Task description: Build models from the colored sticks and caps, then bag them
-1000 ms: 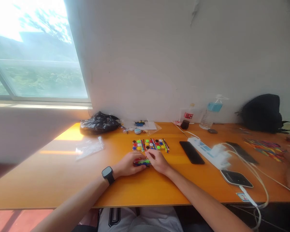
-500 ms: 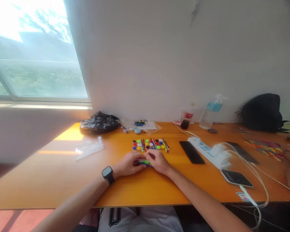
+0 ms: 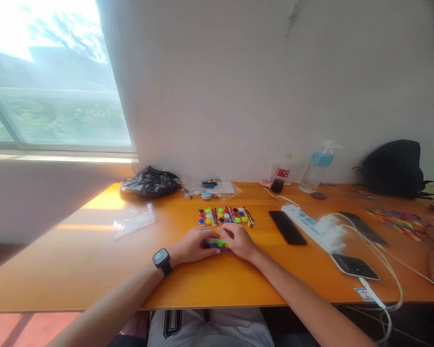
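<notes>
The left grip (image 3: 196,245) is curved round a small heap of coloured pieces (image 3: 220,243), its thumb on the near side and its fingers on the far side; whether it squeezes them or only fences them in on the worktop (image 3: 108,272), I cannot tell. Just right of it, the right grip (image 3: 240,242) is narrow, thumb and forefinger drawn close together above the heap's far right edge; whether a piece is pinched there is too small to tell. The step in hand looks like sorting or picking through this heap. Just beyond both grips sits a neat array of coloured discs and sticks (image 3: 226,216), well ordered beside the jumbled pieces. To the right of the right grip, well apart, lies a black phone (image 3: 287,227). The next move, I judge, calls for a fine fingertip pinch on a single piece, with the left grip steadying the others and neither wrist brushing the array.
</notes>
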